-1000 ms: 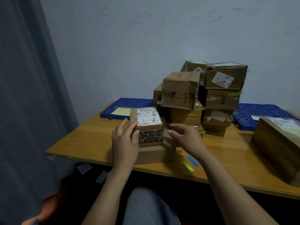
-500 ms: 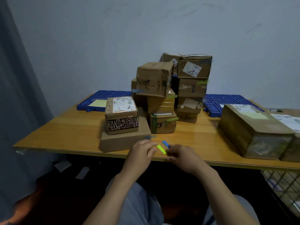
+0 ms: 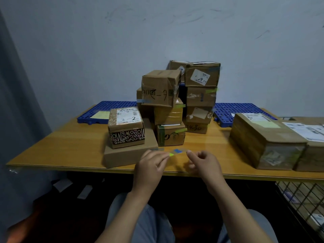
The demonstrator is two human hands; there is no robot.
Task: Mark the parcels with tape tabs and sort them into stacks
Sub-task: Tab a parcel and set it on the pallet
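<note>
- Taking 12 o'clock as straight ahead toward the wall, both hands are now at 6 o'clock, over the front edge of the table [image 3: 70, 146]. One second ago they were resting on the "3-2" parcel [image 3: 126, 127].
- The left hand [image 3: 150, 165] has its fingers curled and pinches the yellow-green tab [image 3: 171, 154].
- The right hand [image 3: 204, 163] is also curled and seems to pinch the far end of the blue tab [image 3: 177, 151], but motion blur makes this less sure.
- The two tabs were lying flat on the table edge and are now lifted between the fingertips. I judge that stacking this parcel is finished and marking is the step in hand.
- The tabs look like short, thin, bright strips. A pale clear piece seems to join them, so they may stick to each other or to the fingers.
- Just beyond the hands, at 11 o'clock, the "3-2" parcel sits on a flat box [image 3: 129, 155]. It is small and has a white label on top and a dark printed band on the front. I see no coloured tab on it.
- At 12 o'clock stands the tall stack [image 3: 175, 102], where several boxes already carry green or blue tabs.
- At 2 o'clock lies a large parcel [image 3: 263, 139], well apart from the hands.
- Blue pallets [image 3: 112, 106] lie behind, at the wall.
</note>
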